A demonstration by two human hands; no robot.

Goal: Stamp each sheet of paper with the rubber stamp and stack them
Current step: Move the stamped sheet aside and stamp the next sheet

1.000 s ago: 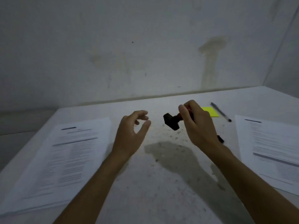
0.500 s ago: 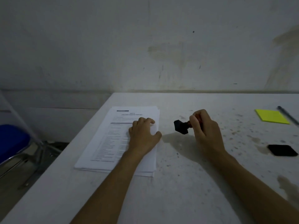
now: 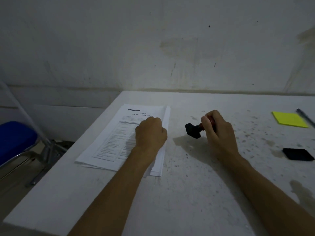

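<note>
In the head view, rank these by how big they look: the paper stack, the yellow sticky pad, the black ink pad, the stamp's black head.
1. paper stack, clearly largest.
2. yellow sticky pad and black ink pad: these look alike, so no ranking between them.
3. stamp's black head, smallest, held by the right hand.

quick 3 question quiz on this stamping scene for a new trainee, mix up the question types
1. True or false: the right hand holds the rubber stamp pressed down on the paper stack.
2. Multiple choice: what does the left hand rest on? A) the yellow sticky notes B) the paper stack C) the black ink pad
3. Fill in: the black ink pad lies nearer the person than the ____ sticky notes.

Key: 1 false, the stamp is held in the air beside the stack, its black base pointing left. 2 B. 3 yellow.
</note>
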